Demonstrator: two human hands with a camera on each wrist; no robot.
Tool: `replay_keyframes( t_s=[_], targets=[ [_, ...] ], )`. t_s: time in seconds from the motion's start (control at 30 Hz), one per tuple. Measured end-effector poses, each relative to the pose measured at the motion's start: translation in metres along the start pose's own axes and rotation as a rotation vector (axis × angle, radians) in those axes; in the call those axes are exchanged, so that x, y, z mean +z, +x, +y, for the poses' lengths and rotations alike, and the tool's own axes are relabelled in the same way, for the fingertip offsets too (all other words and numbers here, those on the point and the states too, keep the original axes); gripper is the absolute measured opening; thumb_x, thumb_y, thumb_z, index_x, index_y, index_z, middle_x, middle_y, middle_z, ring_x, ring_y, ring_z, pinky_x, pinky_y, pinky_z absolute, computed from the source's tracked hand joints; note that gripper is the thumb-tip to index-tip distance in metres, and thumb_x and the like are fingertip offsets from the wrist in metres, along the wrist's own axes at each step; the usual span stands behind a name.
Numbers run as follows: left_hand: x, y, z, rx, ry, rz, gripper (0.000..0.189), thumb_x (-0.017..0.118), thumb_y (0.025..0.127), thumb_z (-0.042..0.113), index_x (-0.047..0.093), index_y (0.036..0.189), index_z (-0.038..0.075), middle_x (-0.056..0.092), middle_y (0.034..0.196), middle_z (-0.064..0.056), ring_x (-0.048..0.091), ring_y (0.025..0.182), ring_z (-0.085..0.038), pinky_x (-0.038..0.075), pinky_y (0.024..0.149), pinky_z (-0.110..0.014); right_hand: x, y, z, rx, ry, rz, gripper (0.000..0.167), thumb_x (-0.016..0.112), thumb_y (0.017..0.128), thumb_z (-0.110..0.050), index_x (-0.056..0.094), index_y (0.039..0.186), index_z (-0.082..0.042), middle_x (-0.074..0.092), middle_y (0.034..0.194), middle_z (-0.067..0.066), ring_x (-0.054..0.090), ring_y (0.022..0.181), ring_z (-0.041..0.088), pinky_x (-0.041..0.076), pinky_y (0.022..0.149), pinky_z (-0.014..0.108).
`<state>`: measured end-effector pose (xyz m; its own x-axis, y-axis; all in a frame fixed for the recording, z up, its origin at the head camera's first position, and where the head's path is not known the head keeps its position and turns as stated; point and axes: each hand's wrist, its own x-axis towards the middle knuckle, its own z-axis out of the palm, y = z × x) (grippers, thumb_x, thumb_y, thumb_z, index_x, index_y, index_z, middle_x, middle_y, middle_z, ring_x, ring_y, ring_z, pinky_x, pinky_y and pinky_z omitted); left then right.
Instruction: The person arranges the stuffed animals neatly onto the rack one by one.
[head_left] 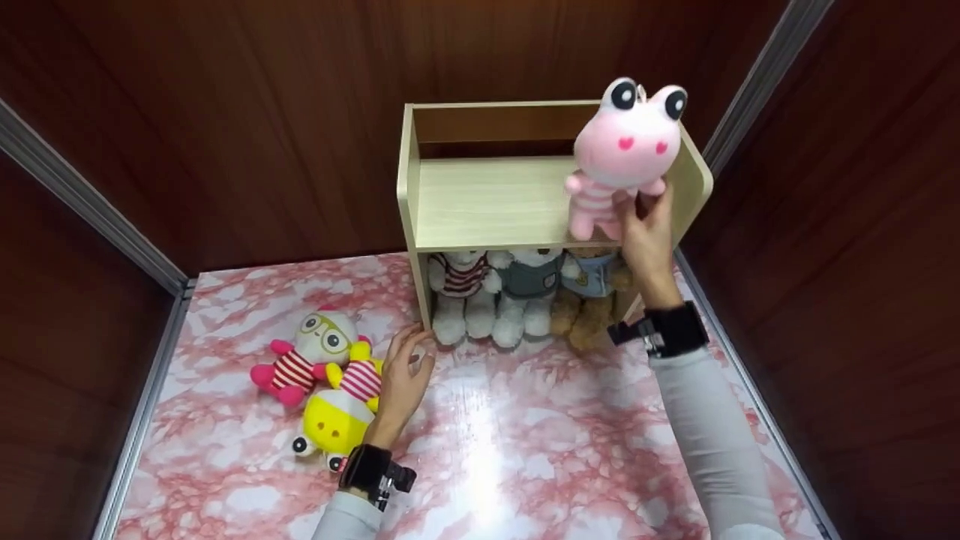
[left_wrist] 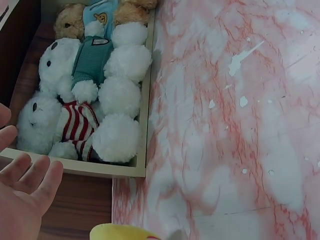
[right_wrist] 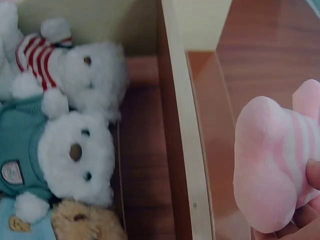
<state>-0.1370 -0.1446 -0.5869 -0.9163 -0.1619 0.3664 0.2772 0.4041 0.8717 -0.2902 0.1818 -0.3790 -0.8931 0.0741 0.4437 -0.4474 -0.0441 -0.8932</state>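
Note:
My right hand grips a pink plush frog by its striped body, holding it upright at the right side of the shelf's upper level. In the right wrist view the plush frog's legs show beside the shelf board, with fingertips around the body. My left hand is low at the shelf's left front corner, its fingers relaxed and holding nothing. Close beside it a yellow plush frog lies head toward me. A plush doll with yellow glasses and a red-striped body lies behind that one.
The pale wooden shelf stands against the brown back wall. On its lower level sit a white bear in red stripes, a white bear in green and a brown bear in blue. Metal-edged side walls bound the marbled floor.

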Motion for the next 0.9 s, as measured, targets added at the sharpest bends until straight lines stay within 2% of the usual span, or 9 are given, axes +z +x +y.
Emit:
replay_keyframes(
  t_s=[0.17, 0.27, 0.47, 0.6, 0.73, 0.9],
  targets=[
    [-0.002, 0.000, -0.001, -0.012, 0.002, 0.005, 0.031, 0.065, 0.099, 0.008, 0.068, 0.130, 0.006, 0.051, 0.148, -0.016, 0.053, 0.133, -0.031, 0.053, 0.097, -0.057, -0.006, 0.026, 0.008, 0.045, -0.073, 0.047, 0.056, 0.054, 0.103, -0.003, 0.030, 0.154, -0.001, 0.048, 0.154, 0.018, 0.049, 0.139, 0.032, 0.042, 0.115, 0.039],
    [-0.003, 0.000, -0.002, -0.009, 0.006, 0.007, 0.033, 0.065, 0.099, 0.007, 0.067, 0.132, 0.006, 0.053, 0.147, -0.013, 0.052, 0.134, -0.030, 0.053, 0.097, -0.057, -0.010, 0.036, 0.011, 0.093, -0.153, 0.085, 0.058, 0.058, 0.103, -0.008, 0.031, 0.155, -0.004, 0.046, 0.155, 0.013, 0.049, 0.139, 0.026, 0.043, 0.113, 0.035],
    [-0.005, -0.001, -0.003, -0.009, 0.011, 0.014, 0.037, 0.064, 0.097, 0.002, 0.066, 0.133, 0.006, 0.055, 0.145, -0.014, 0.051, 0.134, -0.031, 0.054, 0.097, -0.056, -0.014, 0.050, 0.019, 0.114, -0.110, 0.091, 0.056, 0.061, 0.104, -0.016, 0.034, 0.152, -0.006, 0.051, 0.149, 0.011, 0.060, 0.126, 0.030, 0.055, 0.100, 0.037],
    [-0.006, -0.002, -0.005, -0.019, 0.005, 0.009, 0.038, 0.064, 0.097, 0.003, 0.066, 0.134, 0.006, 0.054, 0.145, -0.014, 0.051, 0.135, -0.031, 0.054, 0.098, -0.055, -0.015, 0.057, 0.025, 0.196, -0.089, 0.096, 0.051, 0.058, 0.106, -0.019, 0.034, 0.150, -0.007, 0.048, 0.149, 0.012, 0.061, 0.122, 0.030, 0.058, 0.092, 0.035],
    [-0.006, -0.004, -0.007, -0.001, 0.016, 0.017, 0.038, 0.064, 0.098, 0.003, 0.064, 0.135, 0.002, 0.055, 0.144, -0.017, 0.053, 0.132, -0.033, 0.054, 0.096, -0.057, -0.013, 0.062, 0.029, 0.265, -0.126, 0.091, 0.049, 0.053, 0.108, -0.024, 0.033, 0.149, -0.009, 0.045, 0.150, 0.011, 0.061, 0.121, 0.027, 0.060, 0.088, 0.033],
    [-0.007, -0.005, -0.008, 0.009, 0.025, 0.029, 0.039, 0.065, 0.097, 0.002, 0.061, 0.136, 0.000, 0.055, 0.144, -0.020, 0.055, 0.130, -0.033, 0.054, 0.096, -0.054, -0.009, 0.066, 0.035, 0.254, -0.164, 0.084, 0.044, 0.050, 0.109, -0.025, 0.034, 0.147, -0.009, 0.045, 0.147, 0.011, 0.062, 0.117, 0.026, 0.060, 0.087, 0.033]
  ],
)
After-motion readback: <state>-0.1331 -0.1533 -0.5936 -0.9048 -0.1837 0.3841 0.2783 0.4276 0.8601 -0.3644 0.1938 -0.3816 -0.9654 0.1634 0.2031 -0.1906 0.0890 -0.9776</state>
